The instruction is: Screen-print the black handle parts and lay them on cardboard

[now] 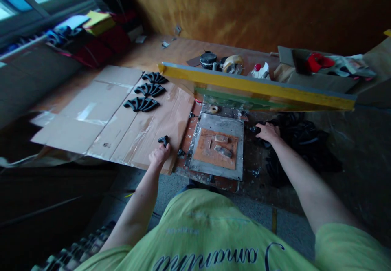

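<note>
My left hand (160, 153) is closed around a small black curved piece (164, 140), low over the cardboard sheet (122, 140). Further back on that sheet lie three fanned rows of similar black pieces: a near row (143, 104), a middle row (150, 89) and a far row (155, 77). On the other side, my right hand (269, 132) reaches to the left edge of a heap of black pieces (308, 144). A dark piece (253, 128) shows at its fingertips, which look closed on it. Between my hands is a grey metal plate (220, 121) bearing a brown patch (204, 153) with small blocks (222, 151).
A yellow-edged frame (259, 84) stands tilted above the plate's far end. Behind it are a dark tin (208, 60), a tape roll (233, 64) and an open carton (324, 79). Red boxes (100, 47) stand by the window. A tape ring (214, 109) lies behind the plate.
</note>
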`<state>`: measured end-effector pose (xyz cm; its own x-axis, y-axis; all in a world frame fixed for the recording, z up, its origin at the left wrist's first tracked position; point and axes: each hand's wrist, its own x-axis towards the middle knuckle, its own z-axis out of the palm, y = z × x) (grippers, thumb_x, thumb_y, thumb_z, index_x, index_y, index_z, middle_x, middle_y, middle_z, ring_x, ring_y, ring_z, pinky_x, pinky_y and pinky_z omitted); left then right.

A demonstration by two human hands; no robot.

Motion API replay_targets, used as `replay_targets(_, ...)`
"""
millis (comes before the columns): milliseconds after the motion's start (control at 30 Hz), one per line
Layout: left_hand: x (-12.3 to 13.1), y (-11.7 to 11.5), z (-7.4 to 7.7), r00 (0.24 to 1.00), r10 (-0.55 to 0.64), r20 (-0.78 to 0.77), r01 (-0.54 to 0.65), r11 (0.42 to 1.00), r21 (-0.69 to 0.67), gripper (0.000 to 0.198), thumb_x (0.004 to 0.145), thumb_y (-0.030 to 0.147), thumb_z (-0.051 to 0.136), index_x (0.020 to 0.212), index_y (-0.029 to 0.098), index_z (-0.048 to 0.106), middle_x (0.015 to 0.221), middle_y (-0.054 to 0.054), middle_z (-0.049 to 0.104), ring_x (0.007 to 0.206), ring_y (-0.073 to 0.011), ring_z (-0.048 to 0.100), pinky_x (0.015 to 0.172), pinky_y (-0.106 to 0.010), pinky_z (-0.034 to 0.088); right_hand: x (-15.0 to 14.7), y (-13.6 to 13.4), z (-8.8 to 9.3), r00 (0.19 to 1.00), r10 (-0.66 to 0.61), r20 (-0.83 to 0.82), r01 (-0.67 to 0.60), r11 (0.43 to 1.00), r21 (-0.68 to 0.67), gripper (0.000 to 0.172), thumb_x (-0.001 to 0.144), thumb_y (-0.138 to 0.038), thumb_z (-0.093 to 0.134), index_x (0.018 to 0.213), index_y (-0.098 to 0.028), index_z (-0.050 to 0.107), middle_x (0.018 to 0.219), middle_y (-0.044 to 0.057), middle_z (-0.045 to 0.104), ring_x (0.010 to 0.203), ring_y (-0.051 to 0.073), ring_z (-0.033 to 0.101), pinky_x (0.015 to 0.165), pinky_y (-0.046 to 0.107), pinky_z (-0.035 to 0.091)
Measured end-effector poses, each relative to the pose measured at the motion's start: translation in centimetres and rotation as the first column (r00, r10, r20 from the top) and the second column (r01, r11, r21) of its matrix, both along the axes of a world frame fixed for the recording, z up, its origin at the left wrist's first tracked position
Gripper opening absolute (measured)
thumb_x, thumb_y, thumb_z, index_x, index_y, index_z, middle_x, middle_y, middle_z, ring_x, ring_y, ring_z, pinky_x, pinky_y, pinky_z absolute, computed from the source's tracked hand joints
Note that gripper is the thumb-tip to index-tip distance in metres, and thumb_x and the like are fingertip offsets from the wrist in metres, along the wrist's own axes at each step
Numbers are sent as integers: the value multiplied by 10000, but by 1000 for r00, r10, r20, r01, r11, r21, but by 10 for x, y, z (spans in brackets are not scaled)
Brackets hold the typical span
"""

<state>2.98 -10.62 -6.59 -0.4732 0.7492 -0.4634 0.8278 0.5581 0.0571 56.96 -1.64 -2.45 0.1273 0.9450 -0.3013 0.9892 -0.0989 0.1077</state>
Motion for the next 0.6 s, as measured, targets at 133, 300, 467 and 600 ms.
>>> replay_targets(133,-1,0,-5,1000,13,-11,-13,1000,-7,720,889,654,261,1284,157,601,1195,-254,661,1131,-406,621,915,-516,447,5,-31,1,992,-77,-97,87,991,103,412,777,-452,697,1175,-352,658,1191,107,593,1119,297,530,852,399,424)
replay_targets(300,0,-1,2,1000,2,-2,-2,1000,-10,747,884,679,245,1261,149,613,1205,-258,655,1137,-407,615,930,-513,431,24,-77,-2,871,-270,-410,400,875,273,330,800,-499,625,1003,-255,716,1007,96,673,915,274,617,767,379,474)
replay_targets(467,2,-3,21,999,14,-47,-11,998,60,770,889,697,227,1195,117,630,1173,-275,659,1122,-417,614,914,-505,420,27,-101,5,753,-250,-609,602,634,485,274,836,-375,536,982,-180,661,1021,131,690,962,276,636,872,407,489)
replay_targets(600,17,13,47,998,15,-63,-2,982,190,691,900,690,246,1091,163,650,1073,-228,701,1035,-375,647,837,-442,445,-45,-110,20,704,63,-707,370,818,441,394,872,-329,524,1242,-192,527,1137,122,675,1049,244,639,901,388,502)
